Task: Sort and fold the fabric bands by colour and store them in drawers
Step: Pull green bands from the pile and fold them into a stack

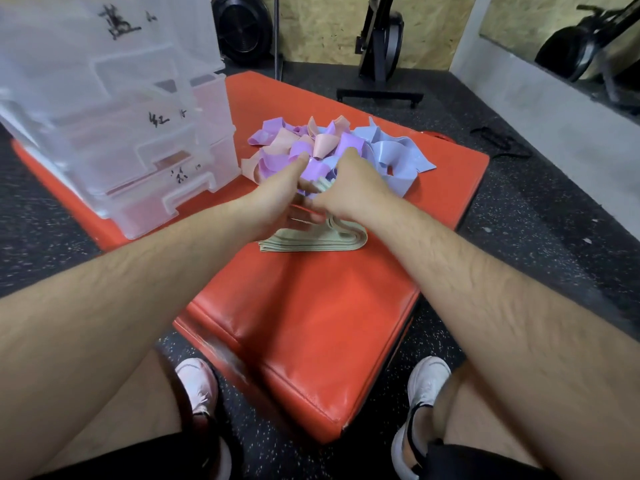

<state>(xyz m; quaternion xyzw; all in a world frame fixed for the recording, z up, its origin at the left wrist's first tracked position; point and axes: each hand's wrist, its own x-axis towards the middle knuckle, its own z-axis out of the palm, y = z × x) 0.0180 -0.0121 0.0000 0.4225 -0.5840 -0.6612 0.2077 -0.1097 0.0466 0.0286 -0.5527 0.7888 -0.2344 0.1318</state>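
A red padded bench fills the middle of the view, one corner pointing back at the person, with speckled black floor around it. On its far left part stands a translucent drawer unit. It has handwritten marks on the drawer fronts, and several drawers are pulled partly out toward the right.

Beside the unit, further along the bench, is a loose pile of fabric bands. Purple and pink ones are tangled on the left side and blue ones spill to the right (no single direction to any of them, they curl every way).

Nearer the person lies a folded stack of pale green bands, flat on the bench. Its long axis runs left to right across the view, with the rounded folds at the right end. It sits just below both wrists, partly hidden by them.

The left hand reaches forward with its thumb up against the purple bands. Motion blur hides whether its fingers grip anything, so I cannot tell. The right hand is close beside it, back upward and fingers curled down, and holds a pale green band that shows in the narrow space between the two hands.
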